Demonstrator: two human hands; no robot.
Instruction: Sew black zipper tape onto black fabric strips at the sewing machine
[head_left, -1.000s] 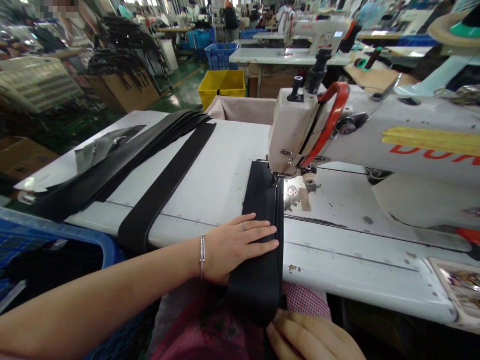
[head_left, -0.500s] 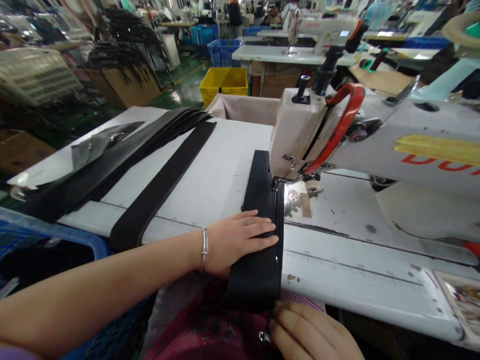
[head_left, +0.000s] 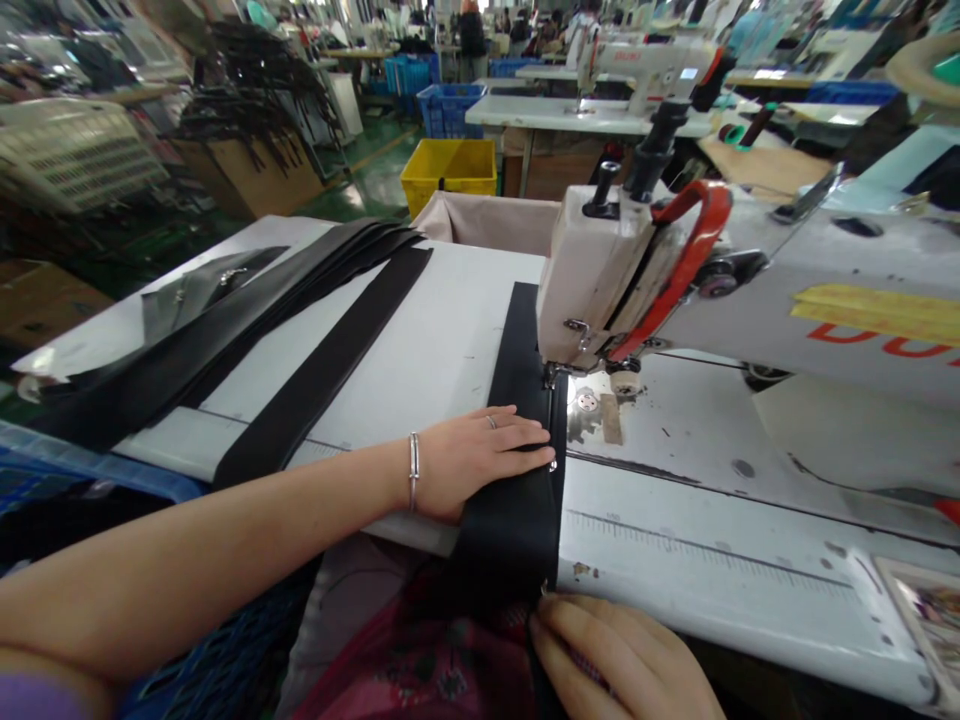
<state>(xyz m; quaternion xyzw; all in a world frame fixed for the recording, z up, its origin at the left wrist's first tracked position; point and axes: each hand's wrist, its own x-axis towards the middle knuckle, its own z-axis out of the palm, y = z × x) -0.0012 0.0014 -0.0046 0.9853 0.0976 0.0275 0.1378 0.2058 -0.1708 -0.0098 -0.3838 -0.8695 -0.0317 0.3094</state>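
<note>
A long black strip (head_left: 512, 375) of leather-like material lies under the presser foot (head_left: 553, 375) of a sewing machine (head_left: 600, 270). Along its right edge runs a dark zipper (head_left: 556, 430) with a small metal piece on it. My left hand (head_left: 484, 460), wearing a ring and a bracelet, rests flat on the strip with fingers stretched out, just in front of the foot. The strip hangs over the table's front edge towards my lap. There my right hand (head_left: 615, 655) has its fingers closed on the zipper edge; its fingertips are partly hidden.
Left on the white table (head_left: 390, 370) lie another black strip (head_left: 330, 360) and a pile of black strips (head_left: 247, 310). A blue crate (head_left: 97, 460) stands at the left front. Behind the table are a fabric-lined bin (head_left: 495, 220) and a yellow crate (head_left: 450, 165).
The black strip has slid further away under the presser foot. My left hand has moved slightly forward with it, and the zipper's metal piece is nearer the foot.
</note>
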